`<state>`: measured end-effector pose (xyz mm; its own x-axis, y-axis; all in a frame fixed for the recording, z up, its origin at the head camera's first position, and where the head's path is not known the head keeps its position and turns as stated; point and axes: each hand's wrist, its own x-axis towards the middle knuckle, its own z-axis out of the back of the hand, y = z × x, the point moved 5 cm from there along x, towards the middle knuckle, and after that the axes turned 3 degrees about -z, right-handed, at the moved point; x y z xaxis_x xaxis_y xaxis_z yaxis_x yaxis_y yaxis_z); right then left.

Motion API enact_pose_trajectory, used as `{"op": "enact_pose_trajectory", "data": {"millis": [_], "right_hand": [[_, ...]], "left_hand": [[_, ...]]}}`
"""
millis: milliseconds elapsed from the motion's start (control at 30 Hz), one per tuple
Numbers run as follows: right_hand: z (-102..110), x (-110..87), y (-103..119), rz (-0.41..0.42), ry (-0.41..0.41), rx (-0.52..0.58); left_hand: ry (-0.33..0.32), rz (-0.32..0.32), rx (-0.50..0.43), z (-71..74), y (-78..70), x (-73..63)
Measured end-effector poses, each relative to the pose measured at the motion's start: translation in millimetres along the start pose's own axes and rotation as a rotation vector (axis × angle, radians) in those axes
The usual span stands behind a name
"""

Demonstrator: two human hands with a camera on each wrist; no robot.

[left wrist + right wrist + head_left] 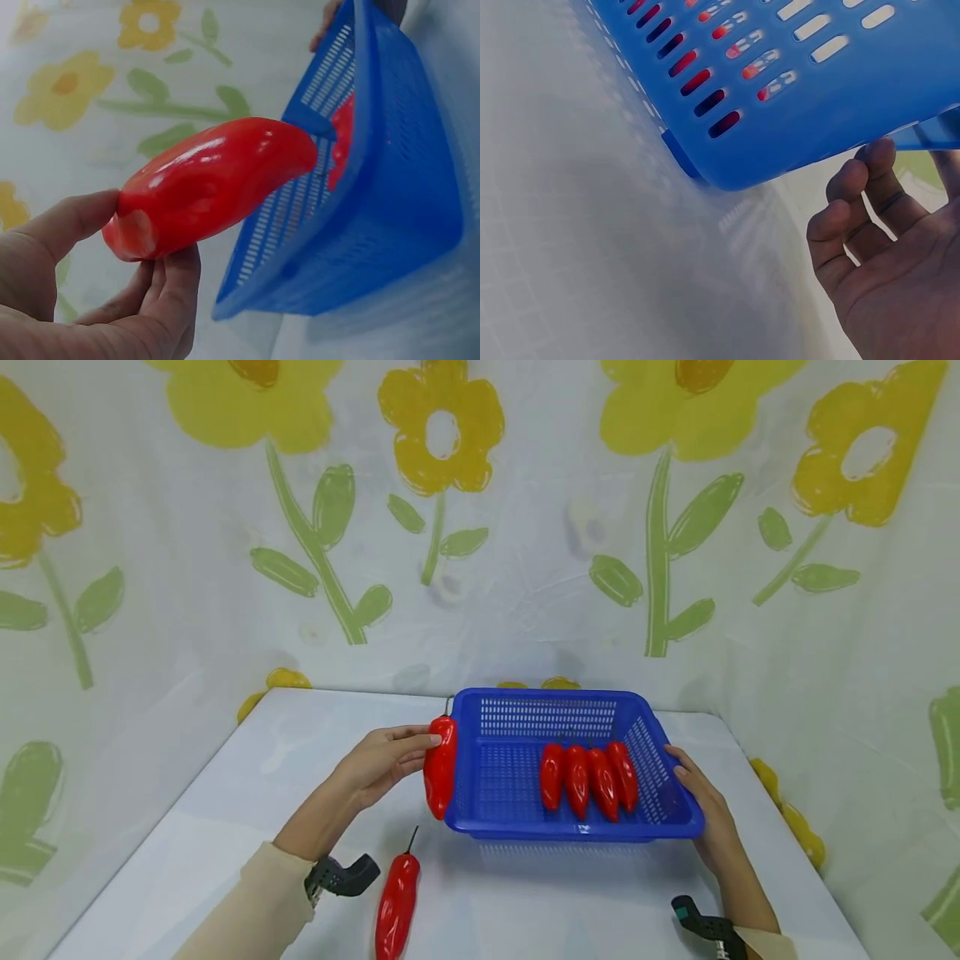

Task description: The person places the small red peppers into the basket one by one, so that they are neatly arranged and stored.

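My left hand (384,766) pinches a red chili pepper (439,772) between thumb and fingers, just outside the left rim of a blue plastic basket (570,832). In the left wrist view the glossy pepper (217,184) points toward the basket's opening, its near end dented between thumb and fingertips. My right hand (708,814) holds the basket's right rim; in the right wrist view its fingers (840,221) curl up at the rim's underside. Several red peppers (577,781) lie side by side in the basket's right half.
Another red pepper (397,906) with a dark stem lies on the white table (270,760), near my left forearm. A flower-printed curtain (525,593) rises behind the table and along its sides. Black wrist cameras sit on both wrists.
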<state>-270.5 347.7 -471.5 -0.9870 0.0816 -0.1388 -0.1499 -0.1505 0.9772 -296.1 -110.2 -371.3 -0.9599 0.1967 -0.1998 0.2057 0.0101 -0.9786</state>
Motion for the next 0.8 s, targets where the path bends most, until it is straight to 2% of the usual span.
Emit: {"op": "enact_pose_trajectory", "data": {"millis": [267,433,600,800], "right_hand": [[0,1.4,-1,-0.009,-0.005,-0.016],[0,2.6,1,0.008,-0.004,-0.019],[0,2.9,2,0.006,-0.004,-0.016],[0,1.0,-1,0.002,-0.006,-0.014]], "left_hand": [[0.045,0.011,-0.065,-26.6,-15.9,29.3],[0.075,0.022,-0.05,-36.3,-21.4,45.1],[0.058,0.043,-0.018,-43.4,-22.6,60.5],[0.05,0.066,-0.026,-55.9,-17.2,70.5]]}}
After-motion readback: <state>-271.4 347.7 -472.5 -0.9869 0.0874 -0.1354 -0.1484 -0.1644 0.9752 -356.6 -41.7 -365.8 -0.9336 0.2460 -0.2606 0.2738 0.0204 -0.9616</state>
